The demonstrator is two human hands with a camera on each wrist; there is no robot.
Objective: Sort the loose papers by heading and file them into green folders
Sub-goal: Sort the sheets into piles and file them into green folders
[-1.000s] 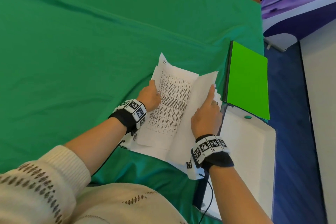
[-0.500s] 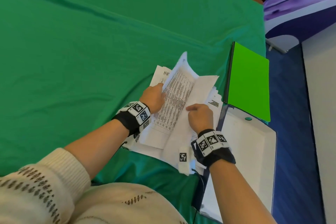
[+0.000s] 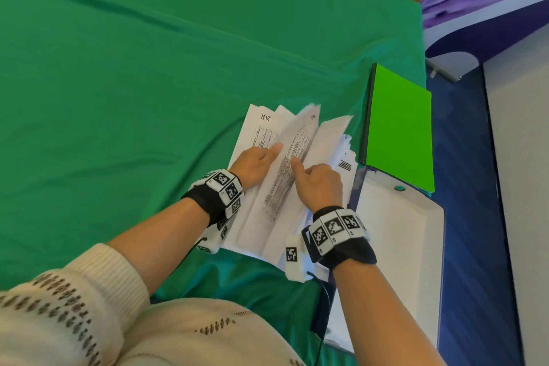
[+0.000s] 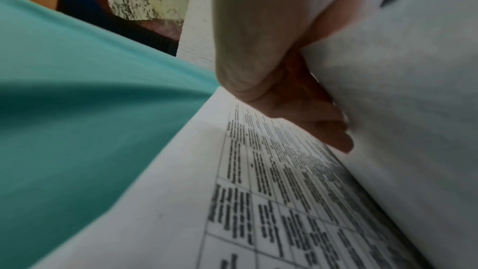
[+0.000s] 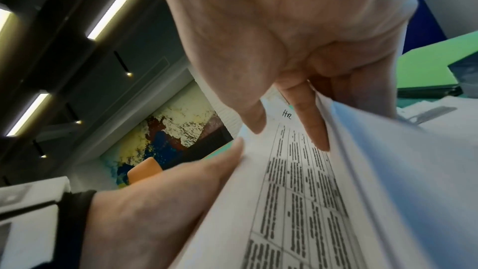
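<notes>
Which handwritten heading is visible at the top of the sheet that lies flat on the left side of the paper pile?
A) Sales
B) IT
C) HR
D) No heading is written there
C: in the head view the letters "HR" are handwritten near the top of the flat sheet, beyond the left hand; the right wrist view shows similar handwriting at the top of a page.

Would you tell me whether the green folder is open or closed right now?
Closed: the green folder lies flat beside the papers, cover down.
</notes>
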